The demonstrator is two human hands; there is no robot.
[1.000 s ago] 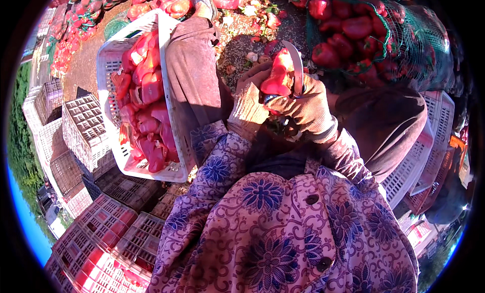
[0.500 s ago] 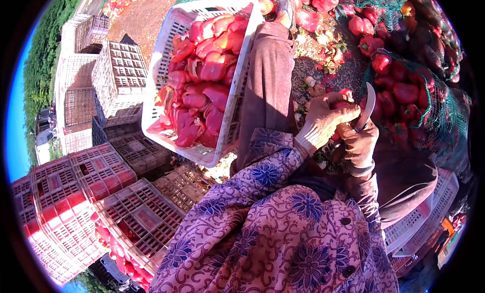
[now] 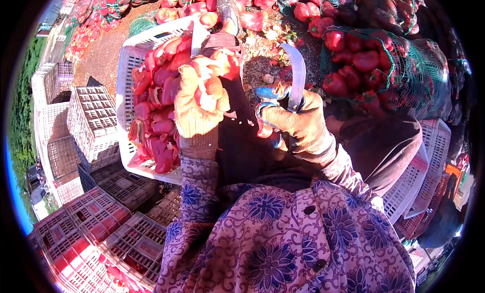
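Observation:
My left hand (image 3: 198, 103), in a pale work glove, is closed around red pepper pieces (image 3: 222, 66) whose pale inner flesh shows. It is over the right side of a white plastic crate (image 3: 130, 56) heaped with cut red peppers (image 3: 159, 98). In my gloved right hand (image 3: 300, 124) is a curved knife (image 3: 297, 73), its blade pointing up and away from me. The glove's fingertips are blue. A small red pepper piece (image 3: 263, 129) shows beside those fingers; whether they grip it is unclear.
To the right lies a green mesh bag (image 3: 419, 71) spilling whole red peppers (image 3: 365, 61). Stacked crates (image 3: 93, 209) stand at lower left, more crates (image 3: 422, 167) at right. Pepper scraps (image 3: 273, 35) litter the ground ahead, near my outstretched foot (image 3: 229, 15).
My hands have come apart. The left has swung toward the crate with pepper pieces in it; the right has moved left with the knife. The whole view has shifted, moving the scene leftward.

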